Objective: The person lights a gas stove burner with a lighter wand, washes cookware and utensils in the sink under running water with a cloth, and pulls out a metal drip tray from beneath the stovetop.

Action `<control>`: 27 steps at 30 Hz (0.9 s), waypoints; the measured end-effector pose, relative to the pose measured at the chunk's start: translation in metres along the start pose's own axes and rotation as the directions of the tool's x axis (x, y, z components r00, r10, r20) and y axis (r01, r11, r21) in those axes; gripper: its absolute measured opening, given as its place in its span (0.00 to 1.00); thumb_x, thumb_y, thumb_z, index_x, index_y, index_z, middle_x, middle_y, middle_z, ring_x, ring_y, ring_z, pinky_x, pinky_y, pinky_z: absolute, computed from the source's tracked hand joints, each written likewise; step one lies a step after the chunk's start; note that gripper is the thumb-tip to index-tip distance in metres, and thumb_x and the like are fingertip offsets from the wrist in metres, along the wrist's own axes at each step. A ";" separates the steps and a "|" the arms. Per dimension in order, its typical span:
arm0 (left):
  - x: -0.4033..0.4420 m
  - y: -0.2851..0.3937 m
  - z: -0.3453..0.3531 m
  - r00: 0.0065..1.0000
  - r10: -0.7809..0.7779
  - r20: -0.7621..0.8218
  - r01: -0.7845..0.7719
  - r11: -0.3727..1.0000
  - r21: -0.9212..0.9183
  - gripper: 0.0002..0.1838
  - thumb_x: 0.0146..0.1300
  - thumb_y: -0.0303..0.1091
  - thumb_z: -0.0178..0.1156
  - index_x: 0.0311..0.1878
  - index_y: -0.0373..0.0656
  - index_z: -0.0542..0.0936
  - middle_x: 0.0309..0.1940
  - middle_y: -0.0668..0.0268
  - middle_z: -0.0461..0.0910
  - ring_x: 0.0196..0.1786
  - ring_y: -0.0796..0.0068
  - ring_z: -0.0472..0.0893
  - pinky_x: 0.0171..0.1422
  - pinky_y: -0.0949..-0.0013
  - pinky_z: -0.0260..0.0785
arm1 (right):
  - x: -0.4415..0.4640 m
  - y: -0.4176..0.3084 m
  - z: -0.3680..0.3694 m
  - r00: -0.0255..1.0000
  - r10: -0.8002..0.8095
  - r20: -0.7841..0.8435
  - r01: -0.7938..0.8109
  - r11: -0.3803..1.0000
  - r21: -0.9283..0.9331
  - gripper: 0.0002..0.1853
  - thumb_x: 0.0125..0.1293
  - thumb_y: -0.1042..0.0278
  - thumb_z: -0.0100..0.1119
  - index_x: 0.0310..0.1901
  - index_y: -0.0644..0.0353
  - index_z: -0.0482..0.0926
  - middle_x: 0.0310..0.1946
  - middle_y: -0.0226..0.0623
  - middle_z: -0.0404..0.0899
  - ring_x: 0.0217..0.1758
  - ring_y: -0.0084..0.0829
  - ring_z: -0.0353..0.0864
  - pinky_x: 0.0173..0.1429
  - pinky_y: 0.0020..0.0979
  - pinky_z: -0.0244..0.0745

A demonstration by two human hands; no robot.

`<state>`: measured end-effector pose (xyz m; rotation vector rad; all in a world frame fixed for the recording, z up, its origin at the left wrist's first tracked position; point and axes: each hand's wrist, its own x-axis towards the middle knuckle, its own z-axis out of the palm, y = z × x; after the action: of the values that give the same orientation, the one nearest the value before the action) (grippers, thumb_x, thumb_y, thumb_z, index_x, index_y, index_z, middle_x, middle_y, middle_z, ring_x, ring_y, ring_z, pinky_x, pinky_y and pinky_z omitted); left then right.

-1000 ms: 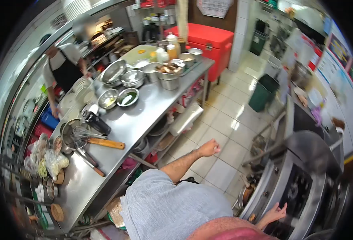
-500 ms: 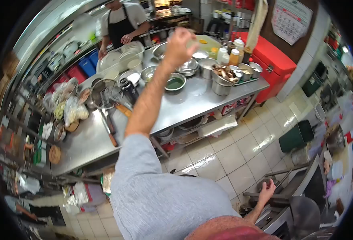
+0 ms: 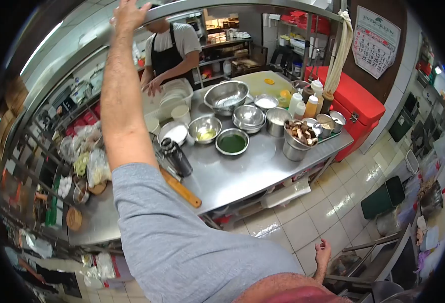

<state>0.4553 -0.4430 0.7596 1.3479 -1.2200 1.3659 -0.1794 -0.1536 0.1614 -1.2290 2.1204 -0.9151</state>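
Observation:
My left arm stretches up across the table, and my left hand (image 3: 130, 16) is at the overhead metal rail (image 3: 202, 6). Its thumb stands apart from the fingers, whose tips are cut off by the upper edge; nothing shows in it. Low on the right, my right hand (image 3: 323, 254) hangs beside a metal frame, fingers loosely bent and apart, holding nothing visible. Below my left forearm are a dark bottle (image 3: 176, 157) and a wooden handle (image 3: 182, 189). Nearby stand a bowl of dark green liquid (image 3: 232, 143) and a bowl with pale yellow contents (image 3: 206, 132).
A co-worker (image 3: 169, 55) in a black apron has their hands over a white tub across the table. A metal pot of cut mushrooms (image 3: 300, 135), squeeze bottles (image 3: 311, 107) and a red cooler (image 3: 358, 103) are to the right. A dark green bin (image 3: 384, 198) stands on the tiled floor.
My left hand has moved up and left, from over the bowls to the overhead rail. My right hand has shifted slightly left and down. The view has tilted, showing more of the rail.

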 end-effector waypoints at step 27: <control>-0.006 -0.001 0.028 0.979 0.051 -0.195 -0.062 0.997 -0.051 0.16 0.57 0.37 0.56 0.45 0.37 0.73 0.42 0.57 0.75 0.44 0.62 0.74 0.49 0.62 0.65 | -0.019 -0.072 0.056 0.997 0.042 0.061 -0.034 0.991 -0.133 0.20 0.51 0.61 0.58 0.47 0.58 0.73 0.39 0.48 0.72 0.48 0.46 0.71 0.52 0.39 0.67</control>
<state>0.4618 -0.4701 0.7519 1.1196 -1.1641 1.4550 -0.0921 -0.1791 0.1830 -1.2606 2.1750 -0.7196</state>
